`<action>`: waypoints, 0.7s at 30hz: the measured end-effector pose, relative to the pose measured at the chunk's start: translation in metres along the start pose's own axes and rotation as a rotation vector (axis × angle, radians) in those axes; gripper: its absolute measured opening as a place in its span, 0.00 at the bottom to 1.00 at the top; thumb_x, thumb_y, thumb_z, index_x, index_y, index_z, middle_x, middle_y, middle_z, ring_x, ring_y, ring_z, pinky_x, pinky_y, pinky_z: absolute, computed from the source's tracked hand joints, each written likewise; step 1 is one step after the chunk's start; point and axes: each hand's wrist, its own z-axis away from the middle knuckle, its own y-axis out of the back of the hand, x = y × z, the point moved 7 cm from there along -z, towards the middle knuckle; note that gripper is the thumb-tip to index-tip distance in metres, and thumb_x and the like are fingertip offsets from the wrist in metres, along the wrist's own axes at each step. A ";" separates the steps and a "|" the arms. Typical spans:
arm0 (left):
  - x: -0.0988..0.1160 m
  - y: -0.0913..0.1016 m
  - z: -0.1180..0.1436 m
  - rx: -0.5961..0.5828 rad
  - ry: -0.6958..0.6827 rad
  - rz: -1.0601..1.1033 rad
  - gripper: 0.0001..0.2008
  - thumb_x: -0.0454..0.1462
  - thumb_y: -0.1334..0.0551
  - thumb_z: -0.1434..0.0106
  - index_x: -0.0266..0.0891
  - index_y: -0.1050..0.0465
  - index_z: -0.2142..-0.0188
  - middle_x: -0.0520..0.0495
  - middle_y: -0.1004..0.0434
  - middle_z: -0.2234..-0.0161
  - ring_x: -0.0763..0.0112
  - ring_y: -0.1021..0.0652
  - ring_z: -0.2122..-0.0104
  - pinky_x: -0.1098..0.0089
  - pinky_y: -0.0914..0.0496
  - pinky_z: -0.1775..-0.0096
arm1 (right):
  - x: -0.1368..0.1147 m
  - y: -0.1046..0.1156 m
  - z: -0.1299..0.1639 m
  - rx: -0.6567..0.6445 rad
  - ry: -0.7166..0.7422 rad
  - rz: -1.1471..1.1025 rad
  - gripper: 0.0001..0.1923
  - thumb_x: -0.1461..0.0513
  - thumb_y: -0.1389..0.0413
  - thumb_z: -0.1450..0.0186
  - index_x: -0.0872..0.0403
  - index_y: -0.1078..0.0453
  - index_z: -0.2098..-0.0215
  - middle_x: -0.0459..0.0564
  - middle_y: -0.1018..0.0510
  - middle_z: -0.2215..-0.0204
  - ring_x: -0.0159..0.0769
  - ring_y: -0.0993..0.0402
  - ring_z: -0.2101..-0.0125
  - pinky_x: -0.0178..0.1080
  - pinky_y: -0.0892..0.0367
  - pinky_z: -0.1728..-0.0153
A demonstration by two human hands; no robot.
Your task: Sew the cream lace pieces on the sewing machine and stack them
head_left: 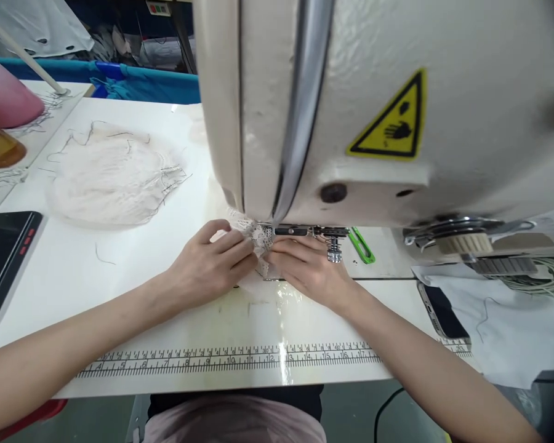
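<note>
A small piece of white lace [258, 237] lies on the white table right under the head of a cream sewing machine [373, 104]. My left hand [210, 264] pinches its left side with the fingertips. My right hand [307, 267] holds its right side, just in front of the metal presser foot [295, 231]. The two hands nearly touch over the lace. The needle is hidden behind the machine head.
A heap of pale lace pieces [113, 175] lies at the back left. A dark tablet [2, 258] sits at the left edge, a phone [441, 311] at the right on white cloth. A printed ruler [231, 357] runs along the front edge. A green clip [362, 246] lies beside the foot.
</note>
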 end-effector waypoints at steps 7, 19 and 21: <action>-0.004 -0.029 0.013 -0.213 0.083 0.180 0.23 0.31 0.48 0.35 0.29 0.35 0.42 0.39 0.25 0.46 0.60 0.26 0.45 0.59 0.34 0.43 | -0.002 0.000 0.000 0.028 0.008 0.006 0.13 0.71 0.48 0.34 0.49 0.27 0.58 0.43 0.20 0.64 0.31 0.26 0.59 0.37 0.32 0.60; -0.007 -0.032 0.016 -0.263 0.092 0.196 0.25 0.33 0.45 0.38 0.29 0.35 0.41 0.39 0.29 0.43 0.57 0.30 0.41 0.57 0.37 0.39 | -0.006 -0.001 -0.004 0.011 0.015 0.039 0.14 0.71 0.51 0.33 0.50 0.27 0.63 0.43 0.21 0.66 0.30 0.28 0.61 0.36 0.34 0.59; -0.007 -0.033 0.016 -0.270 0.096 0.193 0.25 0.32 0.45 0.38 0.29 0.34 0.41 0.39 0.29 0.43 0.57 0.30 0.41 0.57 0.37 0.40 | -0.004 -0.002 -0.004 0.010 0.010 0.035 0.14 0.71 0.51 0.33 0.50 0.27 0.63 0.43 0.21 0.66 0.30 0.28 0.61 0.36 0.33 0.59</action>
